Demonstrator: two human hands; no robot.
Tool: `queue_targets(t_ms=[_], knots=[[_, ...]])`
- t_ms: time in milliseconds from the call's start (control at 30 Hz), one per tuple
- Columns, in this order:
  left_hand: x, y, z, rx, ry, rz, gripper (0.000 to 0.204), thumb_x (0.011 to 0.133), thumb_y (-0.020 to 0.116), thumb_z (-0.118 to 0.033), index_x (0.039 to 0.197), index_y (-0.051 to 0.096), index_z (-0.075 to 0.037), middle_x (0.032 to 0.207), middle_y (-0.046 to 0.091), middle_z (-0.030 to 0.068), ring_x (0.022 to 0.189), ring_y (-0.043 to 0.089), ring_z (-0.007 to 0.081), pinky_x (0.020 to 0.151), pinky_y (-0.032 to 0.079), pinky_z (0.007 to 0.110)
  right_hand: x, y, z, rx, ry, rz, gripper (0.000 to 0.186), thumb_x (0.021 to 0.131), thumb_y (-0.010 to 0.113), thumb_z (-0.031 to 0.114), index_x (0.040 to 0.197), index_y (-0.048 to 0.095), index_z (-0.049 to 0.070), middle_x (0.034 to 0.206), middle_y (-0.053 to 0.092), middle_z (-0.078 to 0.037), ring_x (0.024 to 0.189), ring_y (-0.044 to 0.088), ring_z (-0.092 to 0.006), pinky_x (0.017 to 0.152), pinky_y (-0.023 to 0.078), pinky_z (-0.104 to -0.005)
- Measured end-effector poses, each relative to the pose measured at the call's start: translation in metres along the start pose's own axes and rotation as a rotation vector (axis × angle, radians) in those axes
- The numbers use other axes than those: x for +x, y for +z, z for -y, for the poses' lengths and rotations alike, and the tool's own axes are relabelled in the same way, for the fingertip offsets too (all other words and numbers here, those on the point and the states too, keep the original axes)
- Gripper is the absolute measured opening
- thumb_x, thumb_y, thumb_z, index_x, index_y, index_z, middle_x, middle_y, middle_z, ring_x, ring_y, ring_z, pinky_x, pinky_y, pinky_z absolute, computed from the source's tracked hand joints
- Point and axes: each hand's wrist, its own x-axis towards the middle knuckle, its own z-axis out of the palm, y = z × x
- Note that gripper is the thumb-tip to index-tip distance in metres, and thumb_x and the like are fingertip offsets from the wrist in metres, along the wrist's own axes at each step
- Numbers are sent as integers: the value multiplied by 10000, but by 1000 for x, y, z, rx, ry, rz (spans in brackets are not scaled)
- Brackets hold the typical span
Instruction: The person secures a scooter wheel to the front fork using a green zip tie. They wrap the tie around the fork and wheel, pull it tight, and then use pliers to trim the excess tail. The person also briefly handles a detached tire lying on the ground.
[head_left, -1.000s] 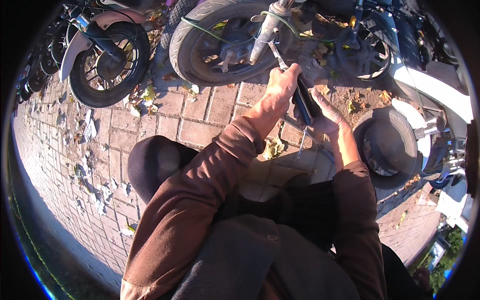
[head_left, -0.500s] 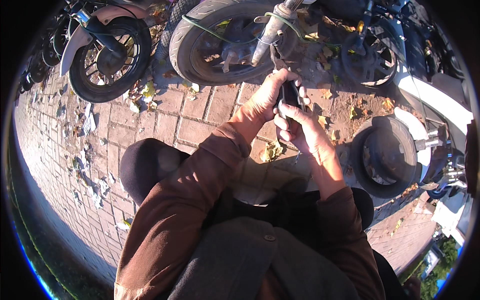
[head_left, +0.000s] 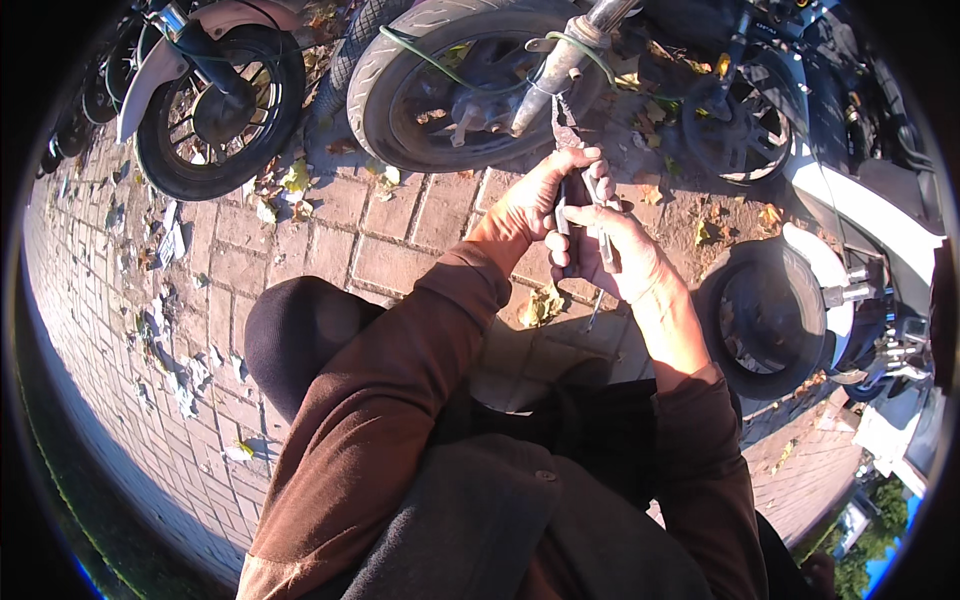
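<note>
Both my hands are closed round a pair of pliers (head_left: pixel 567 137) with long dark handles. The jaws point away from me, at a thin wire near the lower end of a motorcycle fork leg (head_left: pixel 548 90); whether they grip it I cannot tell. My left hand (head_left: pixel 530 203) wraps the handles from the left, fingers curled over them. Lower down, my right hand (head_left: pixel 628 250) holds the same handles, its thumb lying across. A thin metal rod (head_left: pixel 596 310) sticks out below the right hand; its other end is hidden. Behind the fork is a tyred wheel (head_left: pixel 375 110).
A second motorcycle wheel (head_left: pixel 285 130) stands at the far left. On the right lies a loose tyre (head_left: pixel 712 335) beside a white fender (head_left: pixel 812 255). A green cord (head_left: pixel 425 62) runs over the wheel and fork. Dry leaves (head_left: pixel 541 305) litter the brick paving (head_left: pixel 390 262).
The pliers' handles have spread apart and the jaws now show more fully beyond my fingers. My right hand and forearm have shifted slightly to the right.
</note>
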Motion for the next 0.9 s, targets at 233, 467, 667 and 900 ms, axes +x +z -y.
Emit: queue_targets(t_ms=[233,467,667,900], knots=[[-7,15,2,305,113,-263,343,906,696,-379,899,641,-41,795,655,80,756,642,198,725,538,357,21,-1,-13,-735,-75,-584,272,904,608,284,927,603,13,680,615,-78,579,599,-193,534,486,-375],[22,38,40,637,378,-775,262,898,663,-247,848,597,1,703,613,78,675,563,162,640,486,363,15,-4,-15,-1448,-358,-945,447,888,609,315,1216,516,25,974,703,-253,947,671,-439,811,513,-495],[14,37,20,880,191,-907,312,851,630,-280,761,655,17,700,659,136,669,643,232,663,505,386,-11,-10,-2,-973,-415,-412,537,799,677,195,1257,517,-35,1008,706,-202,990,689,-328,868,520,-427],[2,61,3,982,70,-986,288,851,601,-257,799,635,24,710,645,110,659,631,217,662,512,391,31,-50,-39,432,-245,468,510,1000,502,458,1262,515,20,891,684,-249,713,694,-395,630,597,-469]])
